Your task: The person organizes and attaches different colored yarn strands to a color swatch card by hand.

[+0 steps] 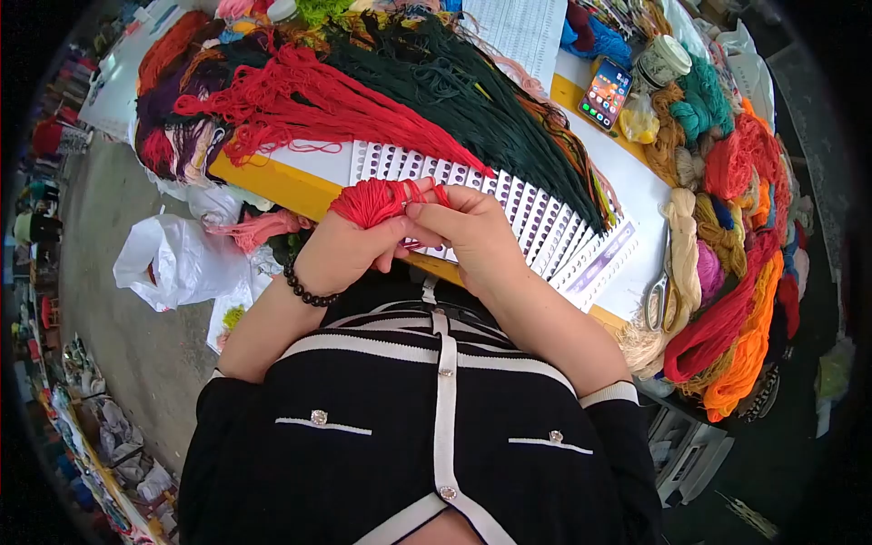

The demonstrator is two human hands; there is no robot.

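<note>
A small bundle of red thread [371,202] bulges from my left hand [352,243], whose fingers are wrapped round it just over the table's near edge. Close against it, my right hand [474,227] is closed, thumb and fingers pinching red strands at the bundle's right end. The fingertips of both hands nearly meet, and part of the thread is hidden between them. Under and beyond the hands lie white cards with rows of dark thread samples [531,211]. A long spread of loose red thread [363,95] reaches across the cards, beside a dark green hank [472,100].
On the right are a smartphone [606,93], a lidded jar [663,62], scissors [657,300] and several hanks, among them an orange hank [747,336]. A white plastic bag [177,259] hangs left of the yellow table edge [277,186]. A printed sheet [518,36] lies at the back.
</note>
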